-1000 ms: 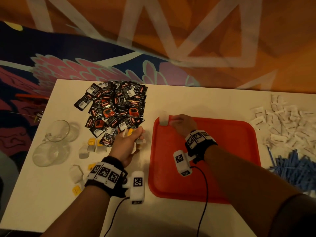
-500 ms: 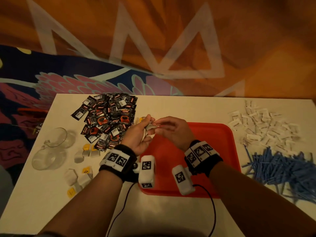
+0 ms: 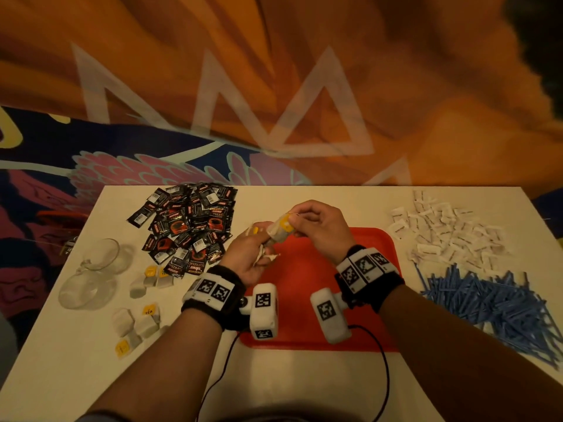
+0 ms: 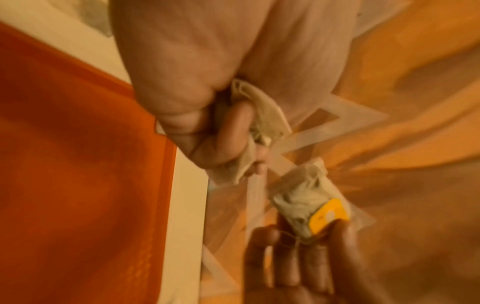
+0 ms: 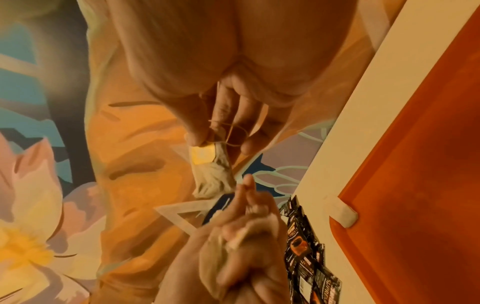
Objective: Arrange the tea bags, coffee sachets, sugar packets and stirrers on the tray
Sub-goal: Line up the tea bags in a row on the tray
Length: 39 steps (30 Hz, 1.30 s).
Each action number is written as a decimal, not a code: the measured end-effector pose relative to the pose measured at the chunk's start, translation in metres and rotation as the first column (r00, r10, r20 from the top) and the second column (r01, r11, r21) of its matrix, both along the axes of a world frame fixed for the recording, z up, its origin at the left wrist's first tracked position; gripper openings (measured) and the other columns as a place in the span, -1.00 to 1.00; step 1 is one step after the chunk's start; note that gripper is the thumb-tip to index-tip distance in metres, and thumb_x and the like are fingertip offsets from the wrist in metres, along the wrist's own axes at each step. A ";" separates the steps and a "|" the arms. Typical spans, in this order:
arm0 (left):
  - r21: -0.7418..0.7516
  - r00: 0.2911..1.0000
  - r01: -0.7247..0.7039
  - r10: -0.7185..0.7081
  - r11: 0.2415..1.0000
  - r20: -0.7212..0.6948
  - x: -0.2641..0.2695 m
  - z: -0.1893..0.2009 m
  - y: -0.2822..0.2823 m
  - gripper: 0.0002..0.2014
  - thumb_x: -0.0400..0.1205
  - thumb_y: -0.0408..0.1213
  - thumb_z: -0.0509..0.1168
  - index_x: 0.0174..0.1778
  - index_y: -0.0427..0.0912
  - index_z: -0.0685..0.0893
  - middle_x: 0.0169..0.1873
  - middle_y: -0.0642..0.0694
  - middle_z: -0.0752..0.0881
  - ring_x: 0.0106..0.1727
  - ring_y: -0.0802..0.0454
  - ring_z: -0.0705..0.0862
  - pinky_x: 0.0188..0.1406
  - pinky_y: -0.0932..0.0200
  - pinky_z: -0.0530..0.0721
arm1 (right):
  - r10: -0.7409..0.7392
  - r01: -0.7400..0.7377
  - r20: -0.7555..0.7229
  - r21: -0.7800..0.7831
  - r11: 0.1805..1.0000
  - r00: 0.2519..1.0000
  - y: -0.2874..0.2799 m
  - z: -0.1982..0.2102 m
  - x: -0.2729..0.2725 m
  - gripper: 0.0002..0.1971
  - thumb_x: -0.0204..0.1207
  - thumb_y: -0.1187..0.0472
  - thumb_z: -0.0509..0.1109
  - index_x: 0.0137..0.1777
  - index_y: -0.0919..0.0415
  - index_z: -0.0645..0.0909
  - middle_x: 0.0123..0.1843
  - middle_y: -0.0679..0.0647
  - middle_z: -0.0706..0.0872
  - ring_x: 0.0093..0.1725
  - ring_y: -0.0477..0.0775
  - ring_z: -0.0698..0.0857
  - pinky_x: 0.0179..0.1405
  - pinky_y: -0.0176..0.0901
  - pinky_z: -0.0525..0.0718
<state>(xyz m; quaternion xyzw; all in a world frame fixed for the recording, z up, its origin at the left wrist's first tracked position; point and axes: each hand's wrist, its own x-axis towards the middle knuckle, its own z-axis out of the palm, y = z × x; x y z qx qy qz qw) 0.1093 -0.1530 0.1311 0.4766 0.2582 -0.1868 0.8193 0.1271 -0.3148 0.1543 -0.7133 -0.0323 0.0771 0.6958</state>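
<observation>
My left hand (image 3: 254, 254) hovers over the red tray's (image 3: 371, 300) far left corner and grips a bunch of white tea bags (image 4: 259, 125) in curled fingers. Just right of it, my right hand (image 3: 316, 223) pinches one tea bag with a yellow tag (image 3: 281, 228) by its top and string. That tea bag (image 5: 211, 174) hangs in the air between both hands. Another tea bag (image 5: 342, 212) lies at the tray's far left corner. More tea bags (image 3: 143, 318) lie loose on the table at the near left.
Black coffee sachets (image 3: 189, 226) are heaped at the far left. White sugar packets (image 3: 451, 233) lie far right, with blue stirrers (image 3: 487, 300) in a pile nearer. Two glass cups (image 3: 91, 272) stand at the left edge. A patterned cloth hangs behind the white table (image 3: 304, 385).
My right hand left the tea bag at the tray's corner and came to my left hand. Both hands rose, and the right now pinches one tea bag from the left's bunch.
</observation>
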 end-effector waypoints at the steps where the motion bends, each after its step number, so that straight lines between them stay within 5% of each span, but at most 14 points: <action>1: 0.087 0.999 -0.003 -0.001 0.996 0.049 -0.002 0.000 0.000 -0.82 0.82 -0.28 0.13 0.01 -0.14 0.63 -0.39 -0.07 0.48 -0.61 0.17 0.35 -0.76 0.35 0.21 | -0.013 0.013 0.006 -0.012 1.000 1.000 -0.002 0.002 0.001 -0.82 0.54 0.42 0.45 -0.18 0.13 0.69 -0.25 0.12 0.72 -0.29 -0.02 0.68 -0.28 -0.24 0.70; 4: 0.288 0.969 -0.045 -0.028 0.957 0.244 -0.007 0.008 0.003 -0.75 0.81 -0.12 0.18 0.03 -0.15 0.71 -0.47 -0.04 0.43 -0.57 0.13 0.36 -0.60 0.28 0.36 | -0.020 0.025 0.050 -0.093 0.995 0.999 -0.006 0.007 0.003 -0.81 0.51 0.37 0.50 -0.23 0.06 0.71 -0.29 -0.07 0.75 -0.34 -0.19 0.67 -0.29 -0.28 0.62; 8: 0.502 0.871 0.047 -0.281 0.863 0.402 -0.010 0.028 -0.001 -0.92 0.68 -0.28 0.39 -0.06 -0.20 0.76 -0.40 -0.28 0.62 -0.58 -0.02 0.48 -0.63 0.28 0.42 | -0.010 0.016 0.046 -0.134 0.991 0.999 -0.007 0.009 0.005 -0.82 0.46 0.30 0.55 -0.26 0.00 0.72 -0.26 -0.07 0.78 -0.25 -0.11 0.70 -0.22 -0.22 0.59; 11: 0.471 0.857 0.007 -0.248 0.882 0.453 -0.008 0.034 -0.006 -0.89 0.62 -0.30 0.45 -0.13 -0.27 0.71 -0.39 -0.34 0.63 -0.57 -0.05 0.49 -0.65 0.30 0.39 | -0.047 0.051 0.053 -0.082 0.995 0.997 -0.006 0.014 0.002 -0.91 0.48 0.22 0.55 -0.12 0.01 0.72 -0.22 -0.04 0.78 -0.19 -0.07 0.73 -0.19 -0.21 0.62; 14: 0.411 0.868 -0.034 -0.177 0.911 0.464 -0.008 0.037 -0.005 -0.86 0.56 -0.16 0.49 -0.13 -0.15 0.73 -0.32 -0.32 0.70 -0.48 -0.11 0.54 -0.56 0.23 0.43 | -0.024 0.030 0.082 -0.072 0.997 0.996 -0.010 0.015 -0.001 -0.74 0.47 0.24 0.56 0.13 0.03 0.67 -0.06 -0.02 0.77 -0.01 -0.07 0.74 -0.02 -0.22 0.71; 18: 0.452 0.872 -0.046 -0.185 0.891 0.454 -0.009 0.038 0.000 -0.95 0.63 -0.25 0.45 -0.10 -0.14 0.74 -0.27 -0.31 0.70 -0.52 -0.01 0.55 -0.65 0.30 0.43 | 0.005 0.015 0.136 -0.148 0.989 0.991 -0.013 0.015 -0.002 -0.75 0.41 0.43 0.55 -0.16 0.06 0.63 -0.06 0.01 0.77 0.03 0.03 0.74 0.15 -0.08 0.69; 20: 0.451 0.878 -0.044 -0.181 0.891 0.443 -0.009 0.038 -0.001 -0.95 0.64 -0.27 0.44 -0.09 -0.17 0.73 -0.26 -0.30 0.72 -0.56 0.05 0.55 -0.66 0.29 0.43 | -0.019 0.025 0.102 -0.063 0.998 0.995 -0.014 0.015 -0.001 -0.66 0.36 0.56 0.48 -0.15 0.12 0.52 0.02 0.07 0.76 0.07 0.07 0.73 0.13 -0.13 0.67; 24: 0.447 0.871 -0.048 -0.181 0.893 0.457 -0.009 0.038 -0.004 -0.94 0.63 -0.30 0.44 -0.13 -0.18 0.73 -0.31 -0.29 0.69 -0.57 0.04 0.53 -0.62 0.27 0.44 | 0.054 -0.056 0.052 0.041 0.998 0.997 -0.012 0.021 0.003 -0.75 0.47 0.45 0.50 0.05 0.14 0.66 0.15 0.18 0.77 0.11 0.07 0.75 0.13 -0.12 0.70; 26: 0.476 0.866 -0.057 -0.193 0.878 0.461 -0.008 0.036 -0.002 -0.94 0.64 -0.31 0.44 -0.15 -0.18 0.73 -0.34 -0.28 0.67 -0.55 0.04 0.52 -0.60 0.27 0.44 | 0.056 -0.055 0.102 -0.013 0.998 0.993 -0.008 0.022 0.004 -0.87 0.49 0.39 0.51 -0.08 0.14 0.75 0.04 0.20 0.81 0.05 0.12 0.78 0.12 -0.05 0.73; 29: 0.532 0.846 -0.068 -0.234 0.844 0.479 -0.006 0.037 0.001 -0.97 0.62 -0.30 0.47 -0.09 -0.08 0.77 -0.30 -0.15 0.73 -0.43 0.04 0.61 -0.50 0.16 0.55 | -0.001 0.007 0.130 -0.045 0.999 0.991 -0.006 0.023 0.006 -0.86 0.45 0.35 0.56 -0.22 0.07 0.76 -0.07 0.13 0.83 -0.02 0.13 0.81 0.10 0.00 0.76; 32: 0.589 0.810 -0.126 -0.260 0.798 0.526 -0.002 0.042 0.004 -0.90 0.60 -0.32 0.49 -0.03 -0.03 0.81 -0.21 0.14 0.81 -0.18 0.16 0.73 -0.16 0.16 0.70 | 0.002 0.019 0.135 -0.152 0.988 0.991 -0.005 0.024 0.009 -0.82 0.43 0.34 0.58 -0.25 0.02 0.74 -0.09 0.08 0.83 -0.09 0.07 0.82 0.02 -0.03 0.77; 34: 0.626 0.769 -0.155 -0.304 0.764 0.562 0.002 0.045 0.005 -0.95 0.61 -0.34 0.47 -0.11 -0.12 0.82 -0.22 0.08 0.82 -0.16 0.10 0.74 -0.09 0.23 0.66 | -0.006 0.030 0.155 -0.156 0.987 0.988 -0.004 0.025 0.009 -0.79 0.39 0.37 0.60 -0.27 0.05 0.68 -0.06 0.09 0.83 -0.06 0.05 0.81 0.01 -0.07 0.76; 37: 0.623 0.764 -0.163 -0.301 0.765 0.570 0.006 0.050 0.003 -0.93 0.63 -0.36 0.44 -0.10 -0.28 0.81 -0.24 -0.17 0.79 -0.28 -0.25 0.66 -0.34 0.34 0.60 | 0.020 0.002 0.148 -0.142 0.990 0.989 -0.006 0.026 0.010 -0.76 0.37 0.31 0.62 -0.09 0.08 0.63 0.11 0.01 0.78 0.13 -0.04 0.75 -0.06 -0.19 0.72; 39: 0.608 0.758 -0.161 -0.297 0.777 0.580 0.008 0.053 0.002 -0.94 0.64 -0.37 0.43 -0.12 -0.26 0.79 -0.27 -0.27 0.75 -0.32 -0.28 0.61 -0.44 0.37 0.56 | 0.075 -0.044 0.118 -0.249 0.968 0.990 -0.006 0.025 0.011 -0.73 0.40 0.21 0.62 0.07 0.03 0.71 0.13 -0.09 0.77 0.16 -0.15 0.71 -0.06 -0.22 0.67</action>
